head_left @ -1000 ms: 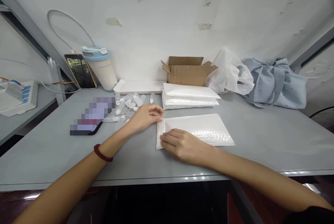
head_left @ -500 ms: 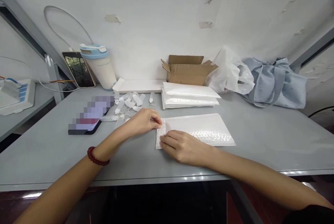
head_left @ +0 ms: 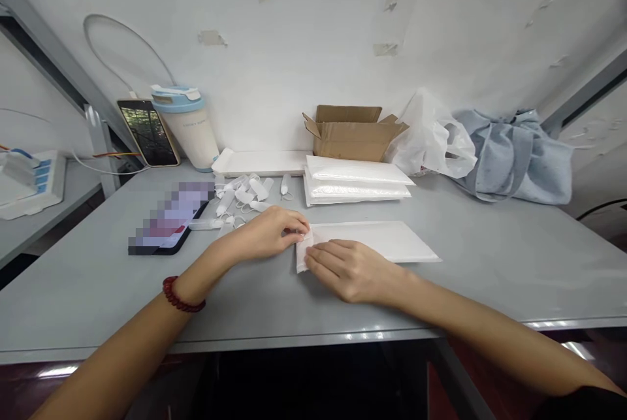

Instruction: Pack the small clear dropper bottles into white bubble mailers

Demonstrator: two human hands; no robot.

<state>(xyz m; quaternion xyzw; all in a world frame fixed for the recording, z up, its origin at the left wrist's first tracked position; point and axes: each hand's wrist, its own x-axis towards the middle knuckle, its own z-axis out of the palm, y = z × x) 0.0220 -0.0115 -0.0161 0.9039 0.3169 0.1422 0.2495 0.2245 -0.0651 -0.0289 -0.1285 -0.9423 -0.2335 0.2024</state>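
A white bubble mailer (head_left: pixel 372 237) lies crosswise on the grey table in front of me, its left end lifted or folded a little. My left hand (head_left: pixel 274 232) pinches the far corner of that left end between thumb and fingers. Over the near side of the same end, my right hand (head_left: pixel 345 270) is closed on the edge with its fingers held together, hiding part of the mailer. Behind it is a stack of similar white mailers (head_left: pixel 357 191). Several small clear plastic bottles with loops (head_left: pixel 245 191) lie loose beyond my left hand.
A phone (head_left: pixel 171 221) lies at left; another phone (head_left: pixel 148 132) leans by a tumbler (head_left: pixel 189 126). Along the wall are a flat white tray (head_left: pixel 264 162), an open cardboard box (head_left: pixel 353 139), a plastic bag (head_left: pixel 431 139) and a blue cloth bag (head_left: pixel 519 159). The table's front edge (head_left: pixel 313 338) is near.
The mailer's left end has shifted slightly right with both hands, and its right end has tilted so its bubbly sheen shows less. Both hands keep hold of it.
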